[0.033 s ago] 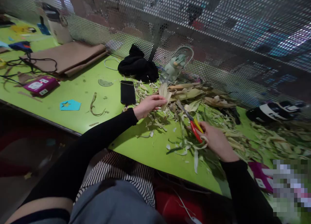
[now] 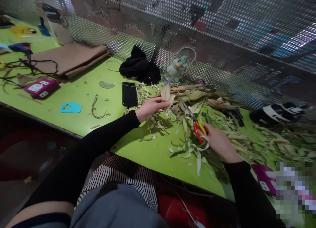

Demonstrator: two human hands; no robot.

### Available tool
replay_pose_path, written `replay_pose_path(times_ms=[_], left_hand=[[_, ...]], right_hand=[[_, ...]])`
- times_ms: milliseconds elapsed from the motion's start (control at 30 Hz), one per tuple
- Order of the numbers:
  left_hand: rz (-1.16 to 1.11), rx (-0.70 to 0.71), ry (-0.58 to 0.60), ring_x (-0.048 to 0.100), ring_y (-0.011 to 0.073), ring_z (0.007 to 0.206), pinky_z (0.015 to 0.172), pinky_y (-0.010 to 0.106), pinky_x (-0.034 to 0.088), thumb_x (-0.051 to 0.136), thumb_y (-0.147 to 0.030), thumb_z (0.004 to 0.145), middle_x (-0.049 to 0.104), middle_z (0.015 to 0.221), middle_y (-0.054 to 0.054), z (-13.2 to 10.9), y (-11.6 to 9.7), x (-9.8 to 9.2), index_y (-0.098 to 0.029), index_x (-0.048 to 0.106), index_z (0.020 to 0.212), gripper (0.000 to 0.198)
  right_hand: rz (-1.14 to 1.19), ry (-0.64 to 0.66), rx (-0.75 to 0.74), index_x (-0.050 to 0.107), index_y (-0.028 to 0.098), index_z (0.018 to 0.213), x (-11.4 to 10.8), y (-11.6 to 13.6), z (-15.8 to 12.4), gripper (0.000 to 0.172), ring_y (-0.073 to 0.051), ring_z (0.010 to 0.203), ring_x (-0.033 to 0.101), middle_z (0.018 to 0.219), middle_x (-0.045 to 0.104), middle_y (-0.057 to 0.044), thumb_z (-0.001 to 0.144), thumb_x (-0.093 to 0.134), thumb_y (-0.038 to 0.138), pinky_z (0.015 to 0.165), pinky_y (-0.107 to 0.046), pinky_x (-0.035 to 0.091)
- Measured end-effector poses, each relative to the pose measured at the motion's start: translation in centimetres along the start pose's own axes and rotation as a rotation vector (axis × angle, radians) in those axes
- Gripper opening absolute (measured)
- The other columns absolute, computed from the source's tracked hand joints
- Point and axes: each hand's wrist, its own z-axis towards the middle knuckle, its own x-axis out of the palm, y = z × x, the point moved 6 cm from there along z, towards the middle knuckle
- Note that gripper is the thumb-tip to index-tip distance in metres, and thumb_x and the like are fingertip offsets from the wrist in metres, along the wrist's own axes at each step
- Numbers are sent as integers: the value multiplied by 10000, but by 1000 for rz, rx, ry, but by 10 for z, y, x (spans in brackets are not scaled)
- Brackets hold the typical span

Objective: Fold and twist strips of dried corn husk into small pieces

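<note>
Fingers (image 2: 163, 103), left hand (image 2: 149, 109): pinched narrow on one dried corn-husk piece (image 2: 166, 92), standing toward twelve o'clock. Right hand (image 2: 219, 140): curled round red-and-yellow scissors (image 2: 195, 123), at four o'clock from the left hand; blades aimed toward eleven, gap too blurred to judge. Change: scissors shifted slightly; husk piece looks unaltered, no fresh cut shown. Reach: left toward two o'clock, right toward eleven.
</note>
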Motion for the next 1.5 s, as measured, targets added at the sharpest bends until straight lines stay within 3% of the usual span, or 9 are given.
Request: replay_pose_path(times_ms=[167, 267, 367, 500, 633, 733, 867, 1000, 1500], left_hand=[[87, -31, 91, 471, 37, 613, 639, 223, 344, 701, -187, 830, 571, 708, -44, -8, 6, 10, -129, 610, 780, 119], [168, -7, 152, 496, 45, 640, 647, 226, 356, 714, -227, 821, 592, 732, -38, -14, 11, 17, -126, 625, 816, 134], [234, 11, 226, 506, 50, 640, 647, 233, 369, 721, -252, 816, 606, 740, -31, -19, 17, 24, -118, 620, 825, 168], [251, -25, 327, 522, 48, 626, 671, 244, 410, 699, -172, 823, 599, 731, -36, -24, 23, 32, -112, 594, 879, 133], [133, -52, 358, 596, 73, 700, 748, 281, 480, 680, -15, 779, 622, 793, -31, -32, 22, 36, -144, 513, 1062, 353], [91, -11, 369, 601, 71, 721, 775, 283, 493, 671, -35, 803, 622, 809, -20, -38, 19, 38, -138, 550, 993, 248], [-16, -62, 228, 619, 61, 744, 842, 287, 503, 670, -72, 826, 654, 881, 2, -38, 25, 31, -123, 641, 918, 110], [-103, -125, 129, 626, 68, 768, 863, 283, 493, 670, -52, 819, 688, 894, 12, -37, 31, 26, -124, 687, 884, 99], [9, 30, 220, 649, 93, 877, 885, 272, 476, 697, -37, 781, 728, 1071, 69, -35, 25, 22, -130, 727, 1021, 259]], right_hand=[[-33, -253, 16, 709, 166, 893, -18, 32, -2, 441, -303, 734, 666, 869, 733, -176, 929, 490, 547, 631, -401, 481], [313, -351, -11, 704, 192, 1018, -21, 72, -4, 377, -238, 794, 674, 974, 745, -116, 928, 538, 519, 667, -352, 508], [667, -354, 7, 694, 201, 984, -9, 94, 2, 353, -171, 697, 621, 867, 723, -51, 860, 650, 528, 608, -293, 483], [1003, -374, 112, 678, 205, 874, 12, 86, 9, 268, -106, 549, 484, 669, 599, 29, 840, 684, 471, 532, -253, 414], [1164, -335, 178, 657, 214, 906, 28, 74, 8, 242, -94, 499, 438, 628, 536, 50, 839, 691, 445, 480, -243, 390], [1074, -387, 112, 638, 236, 1027, 24, 74, 1, 216, -119, 579, 529, 732, 606, 29, 861, 679, 369, 549, -264, 463], [778, -524, -193, 656, 260, 1048, 4, 92, -11, 148, -178, 859, 647, 1015, 690, -35, 908, 612, 243, 758, -352, 540], [478, -540, -439, 677, 268, 995, -2, 111, -17, 146, -240, 987, 648, 1029, 675, -55, 865, 664, 204, 857, -442, 533], [505, -561, -383, 678, 248, 929, 2, 109, -13, 70, -206, 909, 662, 958, 689, -41, 935, 628, 297, 796, -379, 537]])
